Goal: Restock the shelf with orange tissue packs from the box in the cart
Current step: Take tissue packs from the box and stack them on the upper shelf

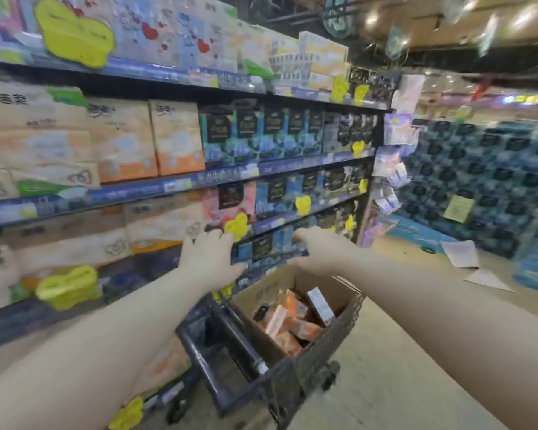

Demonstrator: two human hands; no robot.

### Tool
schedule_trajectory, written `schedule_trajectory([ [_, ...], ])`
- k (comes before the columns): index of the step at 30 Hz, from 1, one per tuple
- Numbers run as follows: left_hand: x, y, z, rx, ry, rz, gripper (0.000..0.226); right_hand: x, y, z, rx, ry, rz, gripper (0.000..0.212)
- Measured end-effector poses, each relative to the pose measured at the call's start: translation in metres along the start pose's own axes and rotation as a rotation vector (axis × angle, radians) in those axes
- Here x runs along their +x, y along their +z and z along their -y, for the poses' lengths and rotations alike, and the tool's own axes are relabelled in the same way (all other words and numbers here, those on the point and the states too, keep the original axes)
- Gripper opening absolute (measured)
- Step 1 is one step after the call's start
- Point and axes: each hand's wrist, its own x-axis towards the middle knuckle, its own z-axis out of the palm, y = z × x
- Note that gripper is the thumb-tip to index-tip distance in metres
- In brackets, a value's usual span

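Several orange tissue packs (288, 321) lie in an open cardboard box (261, 301) that sits in a dark cart (295, 377) below my arms. Both arms reach out over the cart toward the shelf (156, 186) on the left. My left hand (210, 257) is spread, fingers apart, holding nothing, in front of the lower shelf edge near a yellow tag. My right hand (316, 248) is also empty with fingers extended, in front of dark blue packs (263, 245) on that lower shelf. Orange and beige tissue packs (176, 141) stand on the shelf above.
Shelving with tissue packs runs along the left; yellow price tags (67, 287) stick out from the shelf edges. A wall of stacked blue packs (479, 181) stands at the right. White papers (461, 252) lie on the beige floor beyond the cart. The picture is motion-blurred.
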Motion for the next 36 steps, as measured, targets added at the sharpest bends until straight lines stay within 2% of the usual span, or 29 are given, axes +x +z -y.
schedule_trajectory([
  [5, 0.022, 0.037, -0.105, -0.024, 0.076, 0.088, 0.069, -0.011, 0.019, -0.103, 0.046, 0.063, 0.031, 0.06],
  [11, 0.048, 0.068, -0.152, -0.033, 0.046, 0.159, 0.066, -0.001, 0.042, -0.172, 0.106, 0.079, 0.053, 0.064],
  [17, 0.094, 0.129, -0.169, -0.056, 0.002, 0.249, 0.068, 0.033, 0.079, -0.225, 0.153, 0.099, 0.13, 0.066],
  [24, 0.175, 0.209, -0.175, -0.138, -0.089, 0.394, 0.07, 0.121, 0.128, -0.279, 0.177, 0.157, 0.267, 0.066],
  [29, 0.221, 0.243, -0.156, -0.227, -0.192, 0.478, 0.063, 0.205, 0.157, -0.284, 0.188, 0.096, 0.341, 0.064],
  [36, 0.236, 0.296, -0.138, -0.351, -0.415, 0.574, 0.071, 0.301, 0.212, -0.263, 0.198, -0.074, 0.562, 0.056],
])
